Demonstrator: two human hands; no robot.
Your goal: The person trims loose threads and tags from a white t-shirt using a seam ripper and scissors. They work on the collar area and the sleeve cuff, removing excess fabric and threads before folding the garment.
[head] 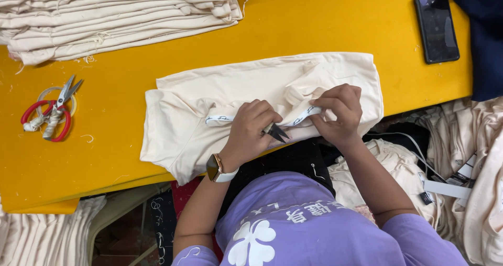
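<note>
Left hand (251,132), smartwatch (216,168) on its wrist, closed around small dark thread snips (276,132), blades pointing right. Right hand (339,114) pinched a white printed tape (304,116) against the cream garment (230,88) lying on the yellow table (325,25). Red-handled scissors (51,111) lay well left; dark phone (436,27) upper right.

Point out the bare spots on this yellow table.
Bare yellow table lies between the folded stack, the phone and the cream garment; also between the red scissors and that garment. The near edge under both hands is crowded.
</note>
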